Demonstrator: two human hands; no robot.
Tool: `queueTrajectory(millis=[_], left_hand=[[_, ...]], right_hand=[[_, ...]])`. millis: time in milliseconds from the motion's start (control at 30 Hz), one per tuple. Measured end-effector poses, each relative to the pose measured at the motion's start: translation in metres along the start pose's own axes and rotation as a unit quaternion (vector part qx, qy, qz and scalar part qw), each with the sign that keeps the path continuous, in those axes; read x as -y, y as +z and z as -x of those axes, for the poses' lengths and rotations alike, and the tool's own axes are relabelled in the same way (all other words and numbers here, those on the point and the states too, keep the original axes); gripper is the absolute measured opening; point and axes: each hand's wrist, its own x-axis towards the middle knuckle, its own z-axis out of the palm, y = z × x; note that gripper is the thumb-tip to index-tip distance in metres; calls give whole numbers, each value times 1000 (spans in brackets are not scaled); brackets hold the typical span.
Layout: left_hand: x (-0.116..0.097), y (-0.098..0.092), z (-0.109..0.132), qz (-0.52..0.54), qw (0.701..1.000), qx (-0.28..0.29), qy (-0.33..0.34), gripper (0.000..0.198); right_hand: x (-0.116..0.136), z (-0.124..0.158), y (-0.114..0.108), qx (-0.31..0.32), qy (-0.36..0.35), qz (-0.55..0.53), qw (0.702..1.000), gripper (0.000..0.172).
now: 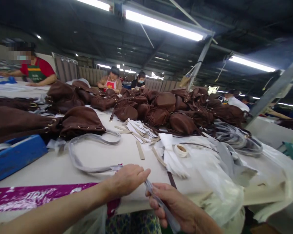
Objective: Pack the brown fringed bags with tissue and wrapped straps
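Note:
A strap (pixel 75 159) in a greyish see-through plastic sleeve loops over the white tabletop and runs under my left hand (pixel 128 180). My left hand is closed on it, palm down, thumb toward the right. Just to the right, my right hand (pixel 174 206) grips the sleeved end, its fingers curled round the plastic, which hangs down past the palm. The two hands are close together above the table's front edge. Beneath my left forearm lies a purple plastic sheet (pixel 48 196) with white lettering.
Brown drawstring bags (pixel 166 100) are heaped across the back. A blue tape dispenser (pixel 17 156) stands left. Paper strips (pixel 141 130), a tape roll (pixel 181 150), white plastic sheets (pixel 207 169) and coiled sleeved straps (pixel 229 135) lie toward the right. Several people work beyond.

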Motion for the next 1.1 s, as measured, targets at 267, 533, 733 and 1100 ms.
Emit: queueTrajectory(millis=[267, 533, 733, 1100], left_hand=[[36, 18, 20, 81, 969, -17, -233, 20], [6, 30, 7, 43, 979, -4, -198, 8], [7, 31, 15, 15, 992, 34, -123, 10], [44, 30, 20, 42, 995, 8, -90, 10]], right_hand=[[13, 11, -25, -97, -197, -180, 959, 74], [-10, -68, 0, -264, -216, 5, 940, 56], [9, -84, -16, -346, -315, 528, 709, 25], [28, -107, -9, -166, -144, 874, 433, 26]])
